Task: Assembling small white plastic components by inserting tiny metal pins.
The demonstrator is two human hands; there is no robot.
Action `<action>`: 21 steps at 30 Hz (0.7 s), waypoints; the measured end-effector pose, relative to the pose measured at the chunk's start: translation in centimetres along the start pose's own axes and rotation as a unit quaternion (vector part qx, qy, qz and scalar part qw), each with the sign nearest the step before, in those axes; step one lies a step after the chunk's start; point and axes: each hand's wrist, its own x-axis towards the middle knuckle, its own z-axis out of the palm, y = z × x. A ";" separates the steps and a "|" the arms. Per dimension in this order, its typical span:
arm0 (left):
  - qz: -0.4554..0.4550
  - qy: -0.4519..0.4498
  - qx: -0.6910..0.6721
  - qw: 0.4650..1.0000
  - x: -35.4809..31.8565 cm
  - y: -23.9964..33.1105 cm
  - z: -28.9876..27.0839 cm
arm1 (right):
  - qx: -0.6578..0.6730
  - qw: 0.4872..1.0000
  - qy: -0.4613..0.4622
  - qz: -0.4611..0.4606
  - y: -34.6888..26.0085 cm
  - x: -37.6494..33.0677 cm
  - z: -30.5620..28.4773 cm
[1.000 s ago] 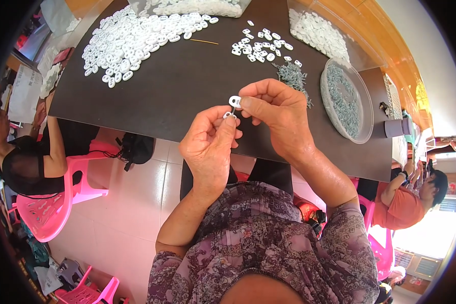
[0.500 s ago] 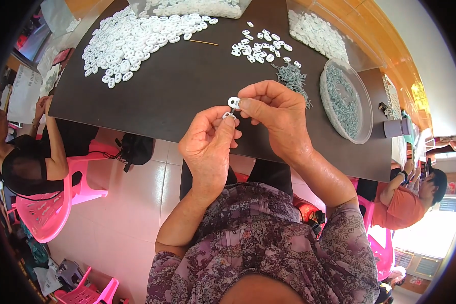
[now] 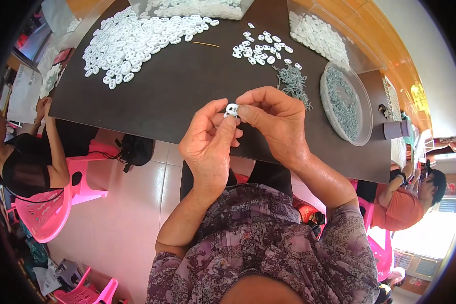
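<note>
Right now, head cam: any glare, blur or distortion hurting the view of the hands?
Head view: hands sharp, evenly lit, left hand and right hand pinching a small white part; dark table edges bow from fisheye; blown-out daylight at lower right; black vignette rings the frame.

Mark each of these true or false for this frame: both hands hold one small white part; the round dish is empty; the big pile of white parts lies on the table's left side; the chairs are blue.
1. Both the left hand and the right hand pinch one small white part. True.
2. The round clear dish is empty. False: it holds small grey pieces.
3. The big pile of white parts lies on the left side of the dark table. True.
4. The plastic chairs are blue. False: the chair at left is pink.
</note>
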 end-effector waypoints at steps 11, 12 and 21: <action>-0.007 -0.002 -0.026 1.000 -0.1 0.0 0.4 | -0.054 0.995 -0.015 -0.082 0.6 -0.6 -0.6; -0.017 -0.004 -0.034 0.999 -0.1 0.1 0.4 | -0.081 0.992 -0.023 -0.094 0.6 -0.6 -0.7; -0.023 -0.011 -0.045 0.999 0.0 0.2 0.2 | -0.203 0.963 -0.067 -0.166 0.5 -0.5 -1.7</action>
